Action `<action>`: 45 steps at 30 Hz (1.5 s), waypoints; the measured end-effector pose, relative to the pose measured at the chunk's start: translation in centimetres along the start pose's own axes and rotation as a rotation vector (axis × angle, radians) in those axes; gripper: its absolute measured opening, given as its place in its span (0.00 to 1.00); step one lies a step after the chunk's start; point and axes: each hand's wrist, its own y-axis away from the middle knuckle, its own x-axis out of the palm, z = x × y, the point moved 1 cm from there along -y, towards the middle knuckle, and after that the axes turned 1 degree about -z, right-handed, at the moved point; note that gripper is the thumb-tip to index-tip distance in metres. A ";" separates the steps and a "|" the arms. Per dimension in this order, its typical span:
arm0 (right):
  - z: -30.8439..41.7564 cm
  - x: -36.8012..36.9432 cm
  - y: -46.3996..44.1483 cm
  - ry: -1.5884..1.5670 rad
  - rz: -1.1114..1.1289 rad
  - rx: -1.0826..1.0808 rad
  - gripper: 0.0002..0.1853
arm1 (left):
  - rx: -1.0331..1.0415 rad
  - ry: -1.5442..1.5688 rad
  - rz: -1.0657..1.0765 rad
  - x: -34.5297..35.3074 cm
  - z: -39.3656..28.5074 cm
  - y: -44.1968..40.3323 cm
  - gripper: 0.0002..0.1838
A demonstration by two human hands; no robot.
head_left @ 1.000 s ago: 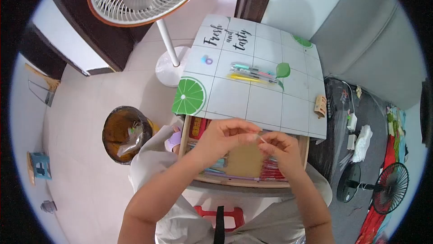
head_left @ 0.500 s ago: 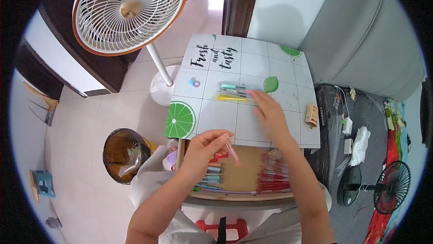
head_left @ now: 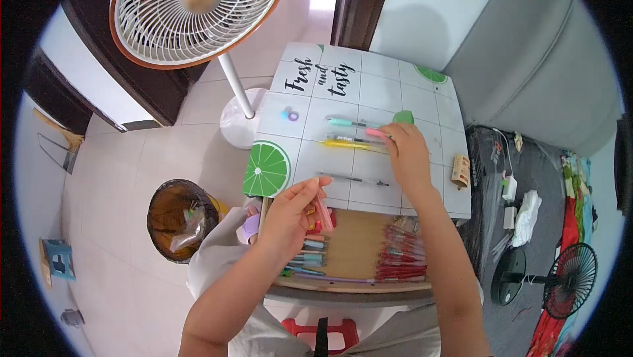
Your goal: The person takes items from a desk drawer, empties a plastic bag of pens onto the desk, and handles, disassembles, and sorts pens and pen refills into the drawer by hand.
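My left hand point(head_left: 293, 212) is closed around a translucent pink pen point(head_left: 324, 213), held above the open drawer point(head_left: 353, 251). My right hand point(head_left: 410, 159) reaches over the tabletop, fingers pinched at a pen with a pink end point(head_left: 374, 132). Beside those fingers lie a mint-green pen point(head_left: 343, 122) and a yellow pen point(head_left: 346, 145), with a dark clear pen between. Closer to the drawer, a clear pen with a dark refill point(head_left: 353, 178) lies apart. Inside the drawer are red pens point(head_left: 401, 258) on the right and blue and orange pens point(head_left: 311, 255) on the left.
A small purple ring point(head_left: 293, 116) and a brown box point(head_left: 460, 170) sit on the lime-printed tabletop point(head_left: 277, 110). A standing fan point(head_left: 198, 14) and a waste bin point(head_left: 181, 222) are to the left. On the right stands a small black fan point(head_left: 570, 278).
The bunched pens on the table are now spread apart, and one clear pen lies nearer the drawer. My right hand has shifted slightly right; my left still holds the pink pen.
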 end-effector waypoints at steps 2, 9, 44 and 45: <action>-0.5 0.7 -0.8 -0.015 0.054 -0.018 0.06 | -0.027 -0.035 0.001 -0.3 0.4 -0.3 0.16; -1.0 1.6 -2.8 0.236 0.256 -0.063 0.05 | -0.171 -0.103 0.054 -0.1 0.6 -0.5 0.16; -5.2 2.8 16.7 0.646 0.627 0.002 0.17 | -0.065 -0.106 0.092 -0.3 -0.9 1.7 0.18; -5.7 3.4 17.0 0.641 0.590 -0.002 0.19 | -0.037 -0.162 0.111 -0.2 -0.9 1.8 0.18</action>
